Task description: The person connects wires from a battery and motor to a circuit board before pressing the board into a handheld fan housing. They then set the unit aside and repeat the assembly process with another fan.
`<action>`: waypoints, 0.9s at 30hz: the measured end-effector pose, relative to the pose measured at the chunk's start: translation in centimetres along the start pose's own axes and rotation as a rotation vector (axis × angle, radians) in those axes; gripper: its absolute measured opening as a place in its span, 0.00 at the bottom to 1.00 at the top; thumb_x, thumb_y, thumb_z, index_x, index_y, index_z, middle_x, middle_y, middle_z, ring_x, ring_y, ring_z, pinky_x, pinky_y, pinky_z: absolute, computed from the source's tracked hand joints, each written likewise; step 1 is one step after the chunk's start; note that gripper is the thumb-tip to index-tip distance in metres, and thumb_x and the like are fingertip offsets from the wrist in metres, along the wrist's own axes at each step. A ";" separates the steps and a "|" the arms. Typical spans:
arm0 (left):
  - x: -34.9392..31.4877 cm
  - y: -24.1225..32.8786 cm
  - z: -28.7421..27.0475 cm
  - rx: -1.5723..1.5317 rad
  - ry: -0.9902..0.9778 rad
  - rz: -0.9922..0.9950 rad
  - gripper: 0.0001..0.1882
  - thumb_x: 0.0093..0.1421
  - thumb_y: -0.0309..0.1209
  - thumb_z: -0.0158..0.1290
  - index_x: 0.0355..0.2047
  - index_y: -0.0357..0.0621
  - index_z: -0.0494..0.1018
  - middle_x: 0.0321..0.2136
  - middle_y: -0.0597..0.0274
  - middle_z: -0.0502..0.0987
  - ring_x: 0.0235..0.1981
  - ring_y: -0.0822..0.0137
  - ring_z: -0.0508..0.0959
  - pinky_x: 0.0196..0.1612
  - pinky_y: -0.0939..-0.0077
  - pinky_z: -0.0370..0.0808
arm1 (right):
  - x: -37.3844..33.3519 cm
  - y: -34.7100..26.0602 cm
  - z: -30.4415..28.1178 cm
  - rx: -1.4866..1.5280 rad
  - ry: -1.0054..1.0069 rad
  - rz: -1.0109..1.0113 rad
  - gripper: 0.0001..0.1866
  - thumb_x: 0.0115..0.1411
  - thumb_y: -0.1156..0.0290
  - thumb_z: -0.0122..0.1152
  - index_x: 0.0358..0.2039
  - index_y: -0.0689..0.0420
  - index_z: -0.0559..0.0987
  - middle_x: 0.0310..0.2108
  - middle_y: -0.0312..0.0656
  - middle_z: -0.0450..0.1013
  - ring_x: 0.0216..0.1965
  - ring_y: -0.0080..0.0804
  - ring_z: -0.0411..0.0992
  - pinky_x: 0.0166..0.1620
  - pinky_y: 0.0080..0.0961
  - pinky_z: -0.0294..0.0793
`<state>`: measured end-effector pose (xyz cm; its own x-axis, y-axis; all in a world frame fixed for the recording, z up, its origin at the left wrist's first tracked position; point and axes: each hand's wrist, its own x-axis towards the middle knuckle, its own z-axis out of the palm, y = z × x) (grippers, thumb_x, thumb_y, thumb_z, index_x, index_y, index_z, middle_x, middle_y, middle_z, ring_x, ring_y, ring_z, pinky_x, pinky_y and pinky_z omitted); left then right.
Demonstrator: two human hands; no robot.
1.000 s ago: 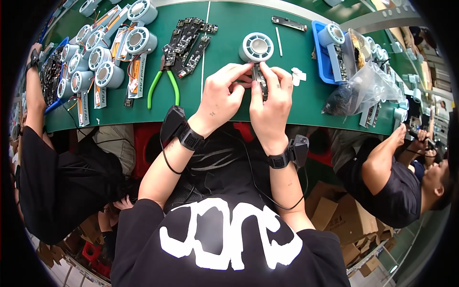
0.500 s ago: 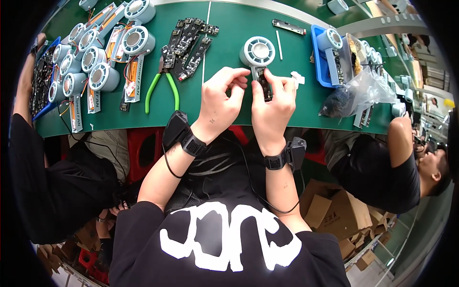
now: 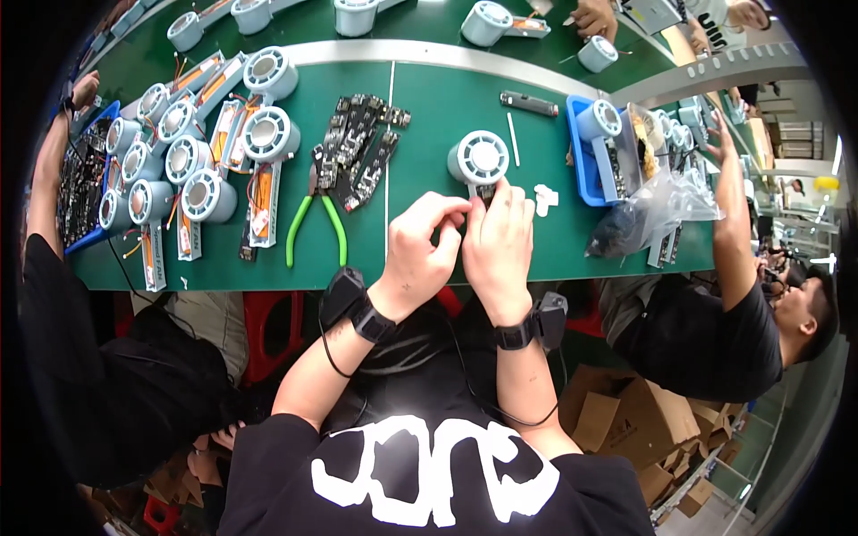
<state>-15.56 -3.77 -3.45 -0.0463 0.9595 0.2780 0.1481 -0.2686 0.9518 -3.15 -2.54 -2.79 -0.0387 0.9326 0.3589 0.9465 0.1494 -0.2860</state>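
Fan (image 3: 483, 158) lies with its round head just beyond my fingertips, its handle gripped by my right hand (image 3: 498, 250). My left hand (image 3: 424, 250) curls alongside, its hold unclear.

My right hand (image 3: 499, 255) hides most of the handle (image 3: 474, 190) of the pale blue, round-headed plastic fan (image 3: 483, 159); whether my left fingertips (image 3: 458, 205) touch it, I cannot tell. Beyond both hands, the upper edge crops another pale blue, drum-shaped fan (image 3: 356, 18).

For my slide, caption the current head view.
Left hand and right hand at a pale-blue fan on a green table, pliers to their left.
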 end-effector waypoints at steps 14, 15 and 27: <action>3.2 3.7 0.0 0.009 0.039 0.065 0.10 0.58 0.15 0.51 0.38 0.34 0.78 0.29 0.54 0.78 0.28 0.63 0.78 0.33 0.74 0.74 | 3.9 -0.5 -3.7 0.108 -0.185 0.073 0.24 0.63 0.71 0.60 0.56 0.71 0.67 0.43 0.55 0.71 0.46 0.53 0.71 0.49 0.44 0.71; 3.4 4.0 0.0 0.014 0.046 0.070 0.10 0.58 0.15 0.50 0.38 0.34 0.78 0.28 0.56 0.78 0.26 0.67 0.77 0.31 0.76 0.73 | 4.1 -0.3 -4.0 0.173 -0.168 0.045 0.24 0.64 0.72 0.59 0.56 0.71 0.66 0.44 0.57 0.71 0.46 0.56 0.70 0.50 0.45 0.71; 5.3 6.8 0.0 -0.001 0.075 0.031 0.08 0.61 0.17 0.50 0.38 0.35 0.78 0.25 0.60 0.73 0.24 0.71 0.71 0.28 0.78 0.67 | 17.5 1.6 -10.6 0.346 -0.100 -0.021 0.26 0.68 0.64 0.57 0.53 0.75 0.66 0.54 0.69 0.68 0.56 0.65 0.67 0.56 0.46 0.68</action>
<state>-14.82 -0.54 4.46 -0.1153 0.9416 0.3164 0.1499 -0.2984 0.9426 1.06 10.59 12.45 -0.1040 0.9532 0.2840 0.7811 0.2550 -0.5699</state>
